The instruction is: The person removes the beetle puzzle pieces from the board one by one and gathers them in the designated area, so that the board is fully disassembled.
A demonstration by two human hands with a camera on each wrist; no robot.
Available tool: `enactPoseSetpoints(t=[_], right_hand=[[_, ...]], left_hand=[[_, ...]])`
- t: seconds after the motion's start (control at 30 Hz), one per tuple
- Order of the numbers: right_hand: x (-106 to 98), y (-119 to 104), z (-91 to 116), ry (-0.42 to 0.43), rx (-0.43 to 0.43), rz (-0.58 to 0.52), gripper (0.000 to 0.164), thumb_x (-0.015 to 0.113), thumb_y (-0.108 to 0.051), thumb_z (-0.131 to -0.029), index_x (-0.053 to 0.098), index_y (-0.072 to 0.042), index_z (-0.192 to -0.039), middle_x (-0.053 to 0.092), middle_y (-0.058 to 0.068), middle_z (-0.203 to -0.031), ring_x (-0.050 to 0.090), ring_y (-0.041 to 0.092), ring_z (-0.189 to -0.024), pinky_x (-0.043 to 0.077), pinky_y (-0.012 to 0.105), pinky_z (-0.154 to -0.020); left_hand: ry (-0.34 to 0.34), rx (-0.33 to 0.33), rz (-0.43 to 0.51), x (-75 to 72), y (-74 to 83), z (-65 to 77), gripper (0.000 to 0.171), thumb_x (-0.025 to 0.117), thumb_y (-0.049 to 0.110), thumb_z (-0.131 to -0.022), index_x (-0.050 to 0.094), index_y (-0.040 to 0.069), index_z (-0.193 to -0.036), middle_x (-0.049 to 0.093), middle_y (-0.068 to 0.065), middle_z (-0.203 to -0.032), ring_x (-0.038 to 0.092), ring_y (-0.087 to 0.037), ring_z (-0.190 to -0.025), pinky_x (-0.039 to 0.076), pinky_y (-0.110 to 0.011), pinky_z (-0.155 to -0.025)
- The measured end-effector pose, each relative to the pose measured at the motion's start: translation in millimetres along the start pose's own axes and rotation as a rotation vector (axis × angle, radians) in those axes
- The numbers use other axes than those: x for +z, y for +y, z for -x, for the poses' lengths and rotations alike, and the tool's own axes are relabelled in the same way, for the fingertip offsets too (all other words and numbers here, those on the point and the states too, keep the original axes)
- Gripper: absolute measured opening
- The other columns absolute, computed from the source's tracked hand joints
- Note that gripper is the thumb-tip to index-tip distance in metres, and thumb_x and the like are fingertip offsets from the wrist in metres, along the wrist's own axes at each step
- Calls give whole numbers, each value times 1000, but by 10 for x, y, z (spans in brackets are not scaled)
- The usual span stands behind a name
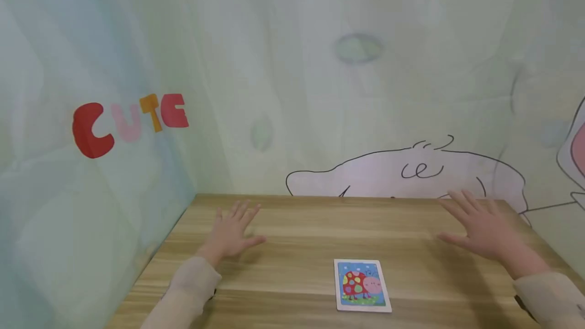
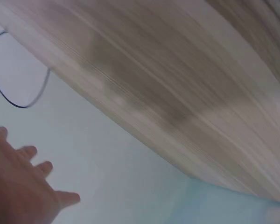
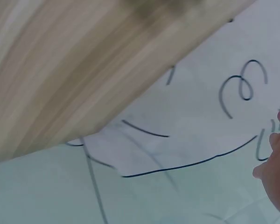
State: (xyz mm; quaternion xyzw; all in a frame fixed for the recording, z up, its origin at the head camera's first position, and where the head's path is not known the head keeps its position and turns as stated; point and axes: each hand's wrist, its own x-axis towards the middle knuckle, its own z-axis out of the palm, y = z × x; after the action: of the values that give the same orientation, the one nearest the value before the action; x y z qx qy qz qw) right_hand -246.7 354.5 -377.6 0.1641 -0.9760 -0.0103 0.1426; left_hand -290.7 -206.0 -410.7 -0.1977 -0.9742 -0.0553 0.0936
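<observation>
A small rectangular picture card (image 1: 363, 286) lies face up on the wooden table, near its front. It has a white border and shows a red ladybug with colourful spots on a blue ground. To the left of the card, my left hand (image 1: 232, 232) is held over the table with its fingers spread, holding nothing. My right hand (image 1: 484, 230) hovers on the far right, fingers spread as well, and casts a shadow on the wood. In the left wrist view the left hand (image 2: 23, 182) shows at the lower left; the right hand (image 3: 276, 163) sits at the right wrist view's edge.
The wooden table (image 1: 292, 248) meets a pale green printed cloth (image 1: 274, 90) along its back edge. More cloth hangs close along the left side, with the coloured letters "CUTE" (image 1: 93, 131). A white cartoon figure (image 1: 379, 174) is printed just behind the table's far edge.
</observation>
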Motion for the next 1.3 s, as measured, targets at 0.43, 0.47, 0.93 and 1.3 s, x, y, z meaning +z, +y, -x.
enactPoseSetpoints(t=[0.43,0.47,0.93,1.3], right_hand=[[-289,-674,-248,6,-105,-137,79,60,-65,-83,47,-12,-141,38,19,-149,26,42,-140,2,61,-114],[-262,-722,-257,15,-125,-134,78,62,-63,-83,49,-12,-140,41,18,-148,28,42,-139,6,62,-113],[100,-1278,-299,20,-246,-240,63,75,-44,-80,57,-16,-133,55,9,-134,48,33,-125,32,59,-105],[320,-1500,-383,-60,-270,-341,57,76,-39,-80,61,-12,-128,61,9,-122,55,31,-115,45,54,-95]], left_hand=[[13,16,89,80,770,103,85,57,60,-86,30,12,-151,27,-18,-156,18,-41,-144,11,-72,-106],[8,28,98,92,840,116,85,57,60,-87,30,11,-151,26,-19,-156,19,-41,-144,12,-72,-106],[-108,19,268,266,1481,175,88,51,69,-85,29,15,-152,33,-15,-153,29,-41,-140,21,-71,-104],[-193,-5,306,322,1779,204,92,62,66,-80,36,10,-148,42,-15,-146,37,-38,-134,27,-69,-101]])
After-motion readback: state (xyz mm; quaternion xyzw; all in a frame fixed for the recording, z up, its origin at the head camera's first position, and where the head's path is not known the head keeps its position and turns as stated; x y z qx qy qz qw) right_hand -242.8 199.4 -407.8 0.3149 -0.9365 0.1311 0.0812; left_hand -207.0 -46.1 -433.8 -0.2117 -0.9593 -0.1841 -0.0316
